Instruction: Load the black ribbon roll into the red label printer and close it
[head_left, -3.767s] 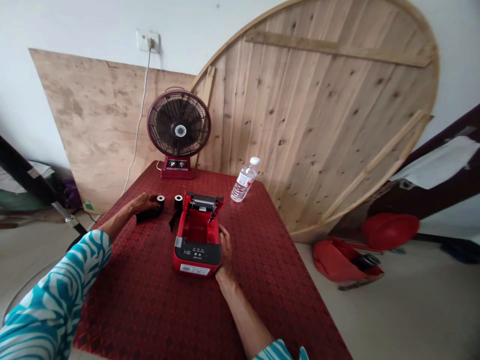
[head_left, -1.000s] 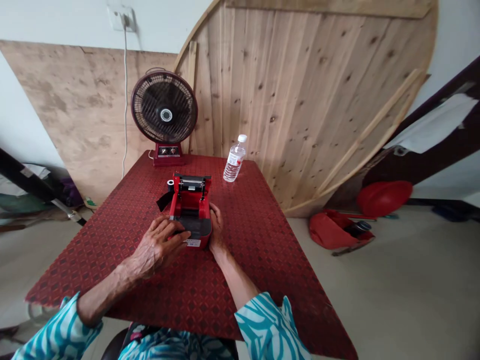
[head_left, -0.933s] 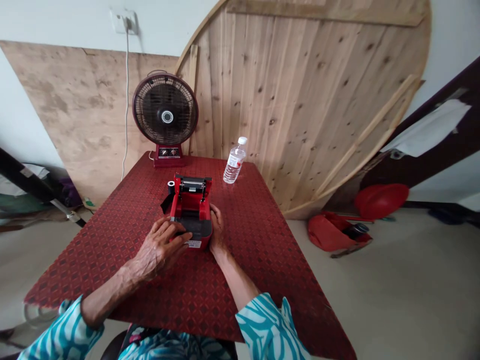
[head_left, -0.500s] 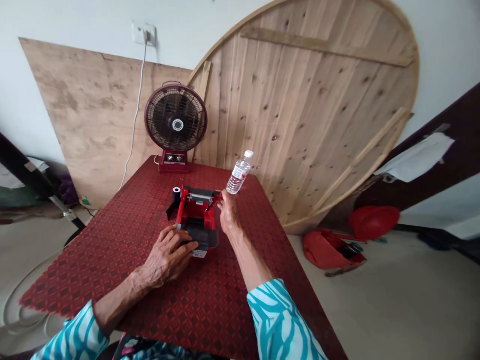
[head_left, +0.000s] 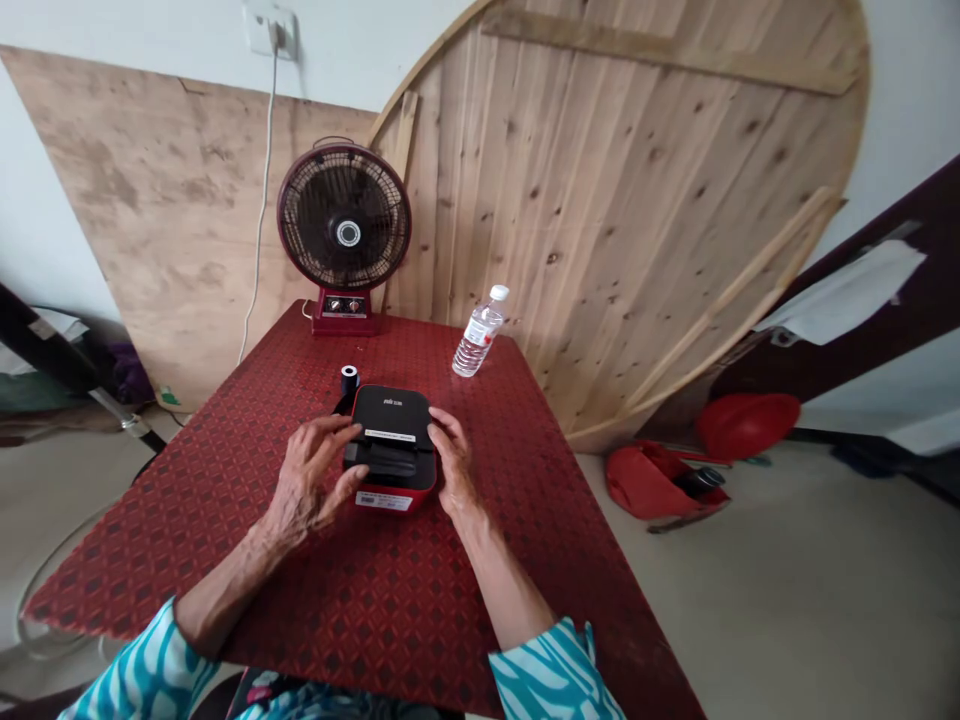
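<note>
A small label printer [head_left: 394, 425] with a black lid and red body lies on the table with its lid down. A white label with print is on its front edge. My left hand [head_left: 304, 475] is at the printer's left side, thumb and fingers apart, fingertips at the lid's edge. Along the right side, my right hand [head_left: 454, 460] rests its fingertips on the lid's edge, fingers stretched and not wrapped round it. Behind the printer's left corner stands a black roll with a white core [head_left: 349, 380], a dark strip trailing from it.
The red patterned table [head_left: 315, 610] carries a dark red fan [head_left: 345, 235] at the back left and a clear water bottle [head_left: 478, 332] at the back right. Large wooden panels [head_left: 600, 200] lean on the wall. A red bag [head_left: 649, 480] sits on the floor at right.
The printer's lid was up, showing the red inside; now it is down. My left hand has moved from the printer's front to its left side, and my right hand is lower along the right side.
</note>
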